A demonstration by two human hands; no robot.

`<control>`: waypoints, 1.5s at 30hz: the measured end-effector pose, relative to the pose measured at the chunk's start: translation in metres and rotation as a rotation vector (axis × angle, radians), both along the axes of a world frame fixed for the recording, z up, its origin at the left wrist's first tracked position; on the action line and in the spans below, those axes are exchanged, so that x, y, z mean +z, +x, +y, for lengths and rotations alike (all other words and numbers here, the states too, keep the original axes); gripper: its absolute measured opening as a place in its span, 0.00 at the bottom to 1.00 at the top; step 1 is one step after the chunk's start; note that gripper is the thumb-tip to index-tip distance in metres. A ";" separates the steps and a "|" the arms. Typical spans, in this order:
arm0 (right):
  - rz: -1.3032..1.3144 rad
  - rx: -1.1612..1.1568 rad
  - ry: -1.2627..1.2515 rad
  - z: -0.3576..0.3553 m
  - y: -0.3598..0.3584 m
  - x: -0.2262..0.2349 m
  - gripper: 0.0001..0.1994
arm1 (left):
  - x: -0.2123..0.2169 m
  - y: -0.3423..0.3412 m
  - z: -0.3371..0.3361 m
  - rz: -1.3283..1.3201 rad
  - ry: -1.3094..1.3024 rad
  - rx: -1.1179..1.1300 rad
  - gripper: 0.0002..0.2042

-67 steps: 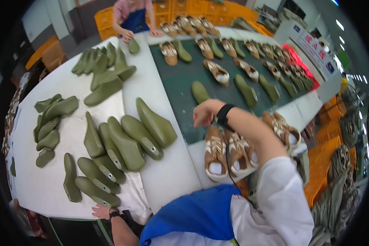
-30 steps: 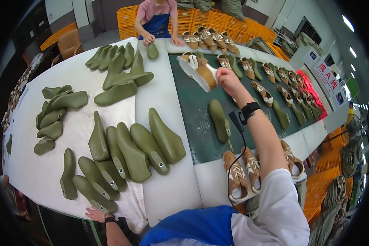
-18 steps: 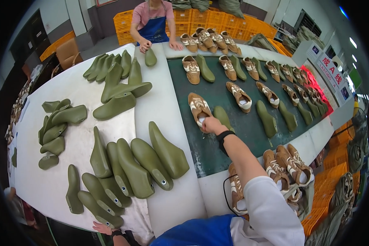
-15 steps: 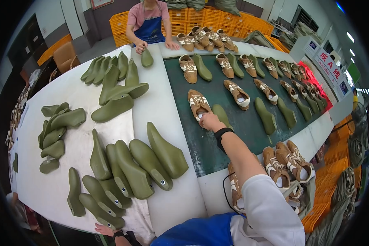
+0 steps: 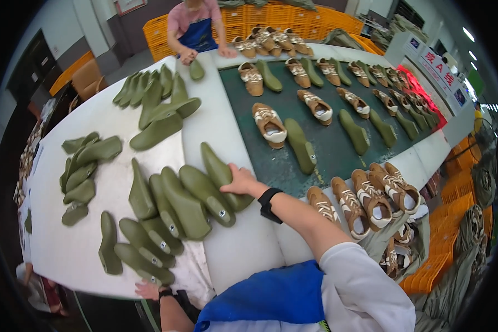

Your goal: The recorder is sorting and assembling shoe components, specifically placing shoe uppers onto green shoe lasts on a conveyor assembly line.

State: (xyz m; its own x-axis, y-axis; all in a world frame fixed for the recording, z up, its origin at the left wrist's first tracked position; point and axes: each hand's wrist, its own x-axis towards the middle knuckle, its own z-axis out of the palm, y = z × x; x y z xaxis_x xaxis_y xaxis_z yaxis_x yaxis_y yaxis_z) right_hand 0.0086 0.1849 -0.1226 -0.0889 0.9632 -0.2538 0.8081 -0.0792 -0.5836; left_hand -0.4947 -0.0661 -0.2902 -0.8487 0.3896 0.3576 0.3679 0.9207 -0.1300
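Observation:
My right hand (image 5: 241,180) is on the rightmost green shoe last (image 5: 220,172) of the near cluster, its fingers and thumb about the last's side. That last still lies on the table. More green lasts (image 5: 183,206) lie to its left, some with a metal-rimmed hole at the end. My left hand (image 5: 148,289) rests by the table's near edge, fingers spread, below the lowest last (image 5: 144,264), holding nothing. On the dark green belt, a brown and white sneaker (image 5: 269,126) sits beside a green last (image 5: 300,145).
Rows of sneakers and lasts (image 5: 353,131) run along the belt (image 5: 243,88). Sneakers crowd the near right ledge (image 5: 365,199), above orange crates (image 5: 445,243). Further lasts (image 5: 88,160) lie on the white table (image 5: 50,221). Across it stands a co-worker (image 5: 196,27) with a last (image 5: 196,70).
My right hand has left the sneaker on the belt and moved left onto a shoe last. My left hand stays near the table edge. The view has shifted slightly.

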 end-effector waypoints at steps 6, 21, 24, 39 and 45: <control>-0.422 0.063 0.095 -0.017 0.004 0.050 0.37 | 0.045 0.076 0.048 -0.236 0.325 0.124 0.21; -0.313 0.218 -0.025 -0.053 -0.057 0.060 0.29 | 0.078 0.092 0.044 -0.296 0.364 0.200 0.20; -0.320 0.212 0.055 -0.052 -0.055 0.053 0.28 | 0.088 0.098 0.044 -0.327 0.384 0.226 0.20; -0.407 0.079 -0.001 -0.084 -0.043 0.046 0.32 | 0.095 0.087 0.026 -0.335 0.793 -0.217 0.25; -0.388 0.029 0.037 -0.082 -0.045 0.044 0.31 | 0.243 0.228 0.104 -0.525 0.444 -1.454 0.30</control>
State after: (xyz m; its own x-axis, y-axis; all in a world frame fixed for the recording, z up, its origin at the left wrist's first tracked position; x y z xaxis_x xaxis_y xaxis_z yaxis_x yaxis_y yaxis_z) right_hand -0.0369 0.1032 -0.0781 -0.0201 0.9708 -0.2392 0.9710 -0.0380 -0.2361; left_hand -0.2670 0.0384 -0.0469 0.0708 0.8854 0.4595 0.8373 -0.3031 0.4550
